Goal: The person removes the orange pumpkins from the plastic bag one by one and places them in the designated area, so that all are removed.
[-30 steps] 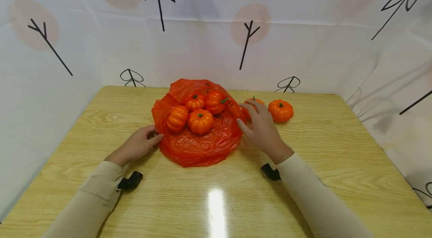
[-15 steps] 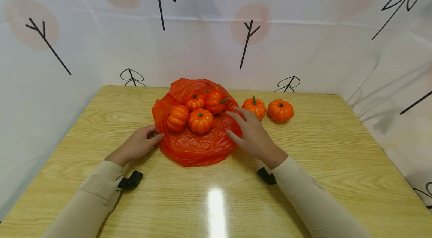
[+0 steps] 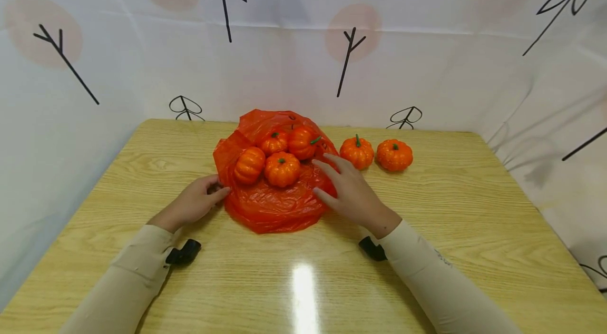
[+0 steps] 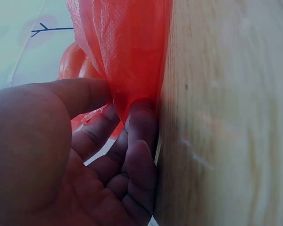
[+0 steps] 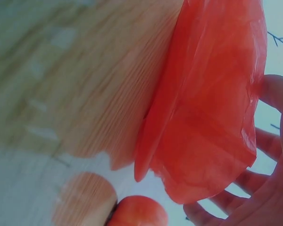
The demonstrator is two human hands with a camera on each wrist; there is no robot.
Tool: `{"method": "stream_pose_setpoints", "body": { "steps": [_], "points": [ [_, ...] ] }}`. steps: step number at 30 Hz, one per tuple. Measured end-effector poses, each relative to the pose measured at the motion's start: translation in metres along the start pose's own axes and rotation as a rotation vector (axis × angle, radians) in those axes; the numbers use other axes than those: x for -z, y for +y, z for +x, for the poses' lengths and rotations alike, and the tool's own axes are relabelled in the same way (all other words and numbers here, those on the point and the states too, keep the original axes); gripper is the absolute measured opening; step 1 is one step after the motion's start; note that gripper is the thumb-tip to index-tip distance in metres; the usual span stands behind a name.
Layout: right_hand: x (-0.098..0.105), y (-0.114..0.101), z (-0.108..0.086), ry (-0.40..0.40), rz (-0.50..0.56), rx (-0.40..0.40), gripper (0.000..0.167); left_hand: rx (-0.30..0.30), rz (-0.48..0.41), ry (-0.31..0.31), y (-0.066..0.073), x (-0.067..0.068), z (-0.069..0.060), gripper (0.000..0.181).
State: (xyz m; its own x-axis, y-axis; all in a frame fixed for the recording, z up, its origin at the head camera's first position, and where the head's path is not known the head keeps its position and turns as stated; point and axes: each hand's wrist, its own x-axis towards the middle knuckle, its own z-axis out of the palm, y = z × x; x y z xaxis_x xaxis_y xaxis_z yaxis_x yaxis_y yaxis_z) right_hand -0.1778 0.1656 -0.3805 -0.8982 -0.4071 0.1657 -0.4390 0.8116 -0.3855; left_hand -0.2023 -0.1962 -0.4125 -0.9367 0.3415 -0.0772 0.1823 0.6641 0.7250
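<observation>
A crumpled red plastic bag lies spread at the middle of the table, its mouth facing up. Inside its rim sit several small orange pumpkins with green stems. At the bag's left edge my left hand pinches the film; the left wrist view shows the plastic between thumb and fingers. My right hand hovers along the right edge with fingers spread and nearly straight. In the right wrist view, the thumb and fingertips are at the bag's rim, not closed round it.
Two more pumpkins, one with a tall stem and another, stand on the wooden table right of the bag. Behind it hangs a white patterned cloth. Black devices sit at both wrists.
My right hand has drawn left and slightly nearer, off the tall-stemmed pumpkin and over the bag's right edge. That pumpkin is now in full view. My left hand stays put.
</observation>
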Motion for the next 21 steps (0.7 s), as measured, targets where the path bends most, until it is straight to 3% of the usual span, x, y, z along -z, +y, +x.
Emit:
{"method": "stream_pose_setpoints", "body": {
  "steps": [21],
  "points": [
    [-0.009, -0.018, 0.015, -0.028, 0.003, 0.053, 0.062, -0.003, -0.008, 0.008, -0.003, -0.002, 0.002, 0.016]
  ]
}}
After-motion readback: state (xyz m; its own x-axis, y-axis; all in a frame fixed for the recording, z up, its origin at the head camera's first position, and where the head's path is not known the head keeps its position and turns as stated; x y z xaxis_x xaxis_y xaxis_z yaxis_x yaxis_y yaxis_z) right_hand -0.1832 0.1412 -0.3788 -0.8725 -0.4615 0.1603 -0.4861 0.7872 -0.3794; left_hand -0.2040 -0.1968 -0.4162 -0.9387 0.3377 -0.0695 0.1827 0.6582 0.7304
